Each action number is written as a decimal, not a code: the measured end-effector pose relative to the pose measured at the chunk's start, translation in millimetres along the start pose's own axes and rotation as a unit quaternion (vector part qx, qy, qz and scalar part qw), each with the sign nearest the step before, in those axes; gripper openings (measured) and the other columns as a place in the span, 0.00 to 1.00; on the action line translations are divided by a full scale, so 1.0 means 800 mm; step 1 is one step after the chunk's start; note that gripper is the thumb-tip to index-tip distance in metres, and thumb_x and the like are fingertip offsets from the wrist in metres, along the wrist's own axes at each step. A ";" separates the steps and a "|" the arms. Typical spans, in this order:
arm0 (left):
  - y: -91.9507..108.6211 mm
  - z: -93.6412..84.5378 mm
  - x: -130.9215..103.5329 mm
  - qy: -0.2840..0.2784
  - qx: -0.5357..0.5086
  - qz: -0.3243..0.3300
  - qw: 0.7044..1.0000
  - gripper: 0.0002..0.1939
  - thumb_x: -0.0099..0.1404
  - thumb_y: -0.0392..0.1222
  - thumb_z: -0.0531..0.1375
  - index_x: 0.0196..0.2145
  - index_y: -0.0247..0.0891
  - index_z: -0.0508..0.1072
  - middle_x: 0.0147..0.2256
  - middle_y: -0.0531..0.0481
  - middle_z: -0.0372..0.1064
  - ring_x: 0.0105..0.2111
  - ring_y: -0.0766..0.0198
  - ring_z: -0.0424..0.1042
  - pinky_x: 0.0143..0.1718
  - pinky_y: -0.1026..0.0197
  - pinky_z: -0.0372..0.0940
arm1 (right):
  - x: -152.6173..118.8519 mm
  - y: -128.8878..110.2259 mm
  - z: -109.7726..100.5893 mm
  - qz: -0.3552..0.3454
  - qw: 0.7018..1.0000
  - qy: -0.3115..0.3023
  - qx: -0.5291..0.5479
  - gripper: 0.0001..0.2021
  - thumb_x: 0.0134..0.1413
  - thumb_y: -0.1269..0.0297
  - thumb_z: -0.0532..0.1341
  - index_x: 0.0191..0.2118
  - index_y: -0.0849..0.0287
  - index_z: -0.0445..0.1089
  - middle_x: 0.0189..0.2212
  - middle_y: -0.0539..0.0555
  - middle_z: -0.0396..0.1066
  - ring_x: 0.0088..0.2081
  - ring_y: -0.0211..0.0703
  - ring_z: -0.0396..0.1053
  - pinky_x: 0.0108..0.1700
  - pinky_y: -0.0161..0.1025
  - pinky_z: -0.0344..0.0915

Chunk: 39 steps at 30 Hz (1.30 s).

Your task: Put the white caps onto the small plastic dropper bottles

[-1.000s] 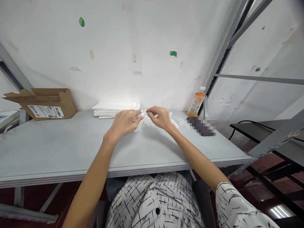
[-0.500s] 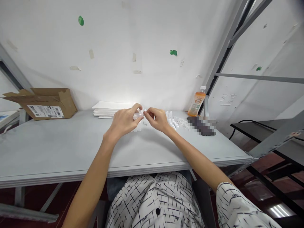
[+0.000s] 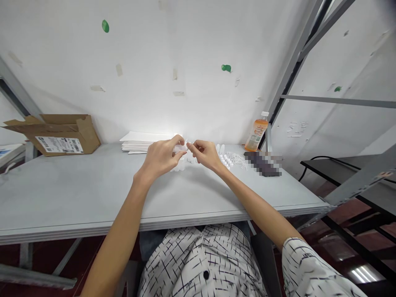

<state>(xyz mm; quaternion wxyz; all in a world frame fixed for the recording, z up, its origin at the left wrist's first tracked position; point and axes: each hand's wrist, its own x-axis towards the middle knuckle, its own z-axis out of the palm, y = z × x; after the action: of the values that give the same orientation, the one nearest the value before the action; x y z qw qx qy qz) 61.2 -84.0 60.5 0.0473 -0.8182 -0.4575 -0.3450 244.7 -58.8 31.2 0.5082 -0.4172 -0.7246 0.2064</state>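
Fingers and thumb of my left hand (image 3: 161,156) are closed around a small translucent white plastic bottle (image 3: 180,148), which lies roughly sideways above the table. At its right end, my right hand (image 3: 206,155) has thumb and forefinger pinched together; whatever is between those fingertips is too small to make out. More small white bottles (image 3: 179,166) lie on the table below and behind my hands, partly covered by them. To the right of my right hand are several small white caps (image 3: 227,161) and a loose heap of thin white strips or cords (image 3: 239,160).
A stack of flat white sheets or boxes (image 3: 139,141) sits behind my left hand on the grey table (image 3: 93,194). An open cardboard box (image 3: 62,138) stands at the left. An orange drink bottle (image 3: 256,134) and a dark blurred object (image 3: 262,163) are at the right.
My right fingertips have shifted slightly at the end of the small bottle, with the fingers curled a little differently. My left hand keeps its hold nearly unmoved.
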 end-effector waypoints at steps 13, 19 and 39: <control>0.001 0.001 0.000 0.002 -0.032 0.029 0.999 0.12 0.68 0.53 0.56 0.43 0.43 0.69 0.40 0.52 0.78 0.24 0.65 0.71 0.30 0.62 0.59 | 0.005 -0.007 -0.006 0.074 0.953 -0.144 0.255 0.25 0.53 0.39 0.64 0.25 0.59 0.64 0.20 0.47 0.66 0.17 0.32 0.64 0.16 0.30 0.54; 0.004 0.001 0.000 0.009 -0.022 0.011 1.000 0.18 0.70 0.58 0.54 0.39 0.41 0.70 0.24 0.54 0.73 0.25 0.61 0.72 0.29 0.62 0.57 | 0.004 -0.011 -0.006 0.053 0.956 -0.117 0.262 0.26 0.54 0.41 0.65 0.22 0.59 0.62 0.17 0.45 0.61 0.15 0.30 0.60 0.17 0.31 0.53; 0.005 0.002 -0.001 -0.022 -0.012 0.009 1.000 0.20 0.73 0.58 0.47 0.38 0.41 0.69 0.16 0.56 0.64 0.21 0.58 0.70 0.29 0.60 0.56 | 0.005 -0.012 -0.008 0.061 0.952 -0.125 0.271 0.25 0.48 0.40 0.68 0.24 0.60 0.66 0.17 0.44 0.61 0.17 0.30 0.61 0.18 0.32 0.55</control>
<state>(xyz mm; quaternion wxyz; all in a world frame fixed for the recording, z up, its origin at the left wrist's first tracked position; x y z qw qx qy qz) 64.7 -86.4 59.9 0.0300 -0.8302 -0.4471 -0.3318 246.2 -62.1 43.1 0.4942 -0.2783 -0.6718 0.4764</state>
